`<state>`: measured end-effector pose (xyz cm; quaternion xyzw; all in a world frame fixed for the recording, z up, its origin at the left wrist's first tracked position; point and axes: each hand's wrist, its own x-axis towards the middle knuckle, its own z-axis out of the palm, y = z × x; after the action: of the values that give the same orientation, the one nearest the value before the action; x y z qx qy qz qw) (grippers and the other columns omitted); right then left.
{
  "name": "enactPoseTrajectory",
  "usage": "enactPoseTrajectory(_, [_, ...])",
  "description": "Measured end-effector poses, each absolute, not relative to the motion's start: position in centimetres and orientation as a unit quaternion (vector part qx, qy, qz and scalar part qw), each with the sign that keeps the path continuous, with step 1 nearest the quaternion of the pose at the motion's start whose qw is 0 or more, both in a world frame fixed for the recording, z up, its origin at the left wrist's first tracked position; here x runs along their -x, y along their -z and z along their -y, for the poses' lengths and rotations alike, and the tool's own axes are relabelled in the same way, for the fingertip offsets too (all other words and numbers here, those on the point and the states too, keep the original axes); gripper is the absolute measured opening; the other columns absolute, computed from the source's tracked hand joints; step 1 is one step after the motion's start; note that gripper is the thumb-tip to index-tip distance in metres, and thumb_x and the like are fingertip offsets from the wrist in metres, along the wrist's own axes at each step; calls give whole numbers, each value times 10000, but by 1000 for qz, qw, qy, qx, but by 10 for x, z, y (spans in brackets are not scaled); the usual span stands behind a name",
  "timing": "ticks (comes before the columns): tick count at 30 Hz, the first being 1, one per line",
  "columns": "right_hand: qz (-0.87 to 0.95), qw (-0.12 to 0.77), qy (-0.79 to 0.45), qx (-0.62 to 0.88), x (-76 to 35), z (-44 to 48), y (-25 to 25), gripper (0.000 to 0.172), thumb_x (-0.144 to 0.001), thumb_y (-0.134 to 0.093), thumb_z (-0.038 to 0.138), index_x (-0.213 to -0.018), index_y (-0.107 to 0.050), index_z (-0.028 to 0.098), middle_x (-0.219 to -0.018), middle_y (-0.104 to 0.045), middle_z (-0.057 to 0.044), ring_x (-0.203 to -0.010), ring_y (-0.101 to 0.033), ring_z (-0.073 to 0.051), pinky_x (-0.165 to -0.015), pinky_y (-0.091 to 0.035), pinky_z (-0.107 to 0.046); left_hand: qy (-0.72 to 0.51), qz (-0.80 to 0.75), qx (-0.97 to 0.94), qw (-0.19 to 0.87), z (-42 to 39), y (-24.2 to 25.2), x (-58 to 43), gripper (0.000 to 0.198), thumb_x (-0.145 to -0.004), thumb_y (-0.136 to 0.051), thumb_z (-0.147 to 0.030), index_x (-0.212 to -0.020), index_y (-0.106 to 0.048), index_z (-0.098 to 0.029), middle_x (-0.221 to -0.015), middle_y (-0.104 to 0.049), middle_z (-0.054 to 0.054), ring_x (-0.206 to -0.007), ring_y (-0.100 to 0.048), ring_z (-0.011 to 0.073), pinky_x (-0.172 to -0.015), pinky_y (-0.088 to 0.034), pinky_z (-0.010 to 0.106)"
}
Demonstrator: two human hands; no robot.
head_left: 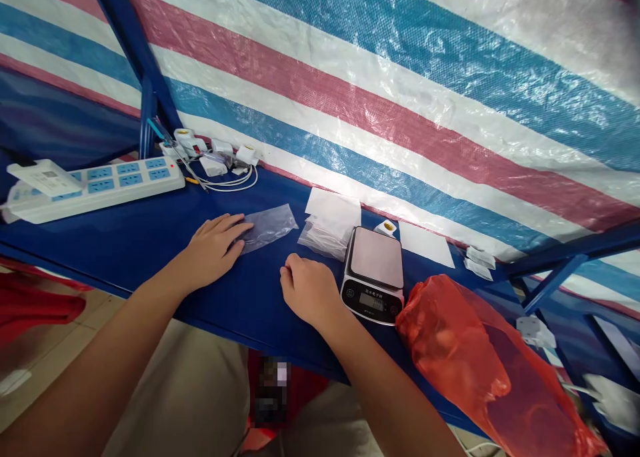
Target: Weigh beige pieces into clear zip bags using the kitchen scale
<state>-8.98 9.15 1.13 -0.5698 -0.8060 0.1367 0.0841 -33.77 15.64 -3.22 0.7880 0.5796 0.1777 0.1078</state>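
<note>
L hand [215, 250]: fingers slightly spread, palm down, tips on near end of clear plastic bag [273, 225]. Bag lies flat, long axis running R from those fingertips & slightly away from the person. R hand [313, 287] loosely curled; can't tell if it's pinching anything. Bag's far end sits beyond & a bit L of R hand, w/ a gap, so L hand's nearer. Stacked clear bags [320, 236] beyond R hand; scale [376, 260] just to its R.

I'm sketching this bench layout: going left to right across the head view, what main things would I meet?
Power strip → left hand → clear plastic bag → right hand → digital scale → red plastic bag.
</note>
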Motion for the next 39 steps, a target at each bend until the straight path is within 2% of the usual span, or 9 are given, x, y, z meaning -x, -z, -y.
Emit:
enactPoseTrajectory(3, [796, 157, -140, 567, 88, -91, -13, 257, -1082, -431, 278, -983, -655, 202, -829, -729, -33, -724, -685, -199, -620, -411, -319, -172, -577, -790, 115, -133, 36, 358, 561, -1011, -365, -463, -1506, -596, -334, -1666, -478, 38, -1599, -339, 366, -1291, -237, 688])
enactPoseTrajectory(6, [787, 303, -92, 529, 90, -87, -16, 358, -1094, -346, 269, -1048, -690, 182, -884, -742, -85, -832, -709, -215, -770, -528, -340, -175, -550, -809, 116, -106, 37, 356, 533, -1039, -347, -413, -1517, -580, -379, -1664, -476, 4, -1606, -332, 341, -1304, -195, 691])
enactPoseTrajectory(9, [821, 346, -20, 454, 101, -75, -14, 420, -1088, -351, 272, -1274, -697, 122, -1219, -755, -164, -1235, -678, -269, -1126, -498, -441, -150, -493, -847, 127, -82, 36, 337, 534, -1053, -353, -393, -1553, -539, -381, -1668, -465, 17, -1600, -349, 325, -1313, -194, 673])
enactPoseTrajectory(12, [866, 260, -18, 427, 117, -62, -4, 601, -1110, -399, 412, -1521, -532, -6, -1606, -520, -228, -1580, -377, -338, -1316, -302, -509, -133, -458, -871, 124, -66, 36, 322, 551, -1055, -381, -423, -1594, -482, -373, -1673, -454, 33, -1606, -337, 312, -1321, -210, 641])
enactPoseTrajectory(16, [850, 155, -118, 490, 122, -56, 14, 893, -1089, -338, 644, -1626, -343, -70, -1717, -257, -300, -1635, -190, -400, -1330, -241, -567, -136, -459, -871, 107, -63, 42, 325, 590, -1059, -393, -436, -1647, -369, -380, -1691, -406, 14, -1607, -332, 304, -1336, -176, 622])
enactPoseTrajectory(22, [815, 89, -191, 539, 108, -62, 13, 942, -1073, -276, 698, -1688, -206, -13, -1757, -39, -249, -1649, 7, -378, -1330, -119, -635, -128, -487, -860, 83, -68, 40, 333, 604, -1082, -357, -477, -1669, -298, -345, -1694, -380, 0, -1600, -347, 296, -1336, -204, 601])
enactPoseTrajectory(26, [797, 58, -218, 561, 105, -65, 5, 941, -1071, -272, 703, -1704, -151, 17, -1762, 25, -219, -1646, 68, -354, -1339, -56, -607, -117, -497, -857, 71, -66, 38, 331, 615, -1087, -334, -499, -1673, -293, -318, -1700, -371, -2, -1600, -350, 292, -1332, -226, 598])
enactPoseTrajectory(32, [782, 64, -214, 582, 105, -73, 6, 907, -1088, -263, 659, -1701, -143, 0, -1762, 25, -225, -1647, 74, -345, -1343, -62, -588, -125, -506, -851, 56, -66, 44, 339, 630, -1085, -329, -493, -1689, -250, -330, -1716, -359, -17, -1608, -336, 285, -1341, -209, 578])
enactPoseTrajectory(39, [782, 78, -221, 577, 103, -75, 9, 899, -1090, -255, 654, -1705, -148, 7, -1772, 7, -216, -1651, 56, -352, -1343, -72, -594, -133, -554, -818, 80, -73, 41, 366, 650, -1058, -307, -541, -1664, -360, -312, -1714, -400, 21, -1582, -380, 307, -1316, -267, 543])
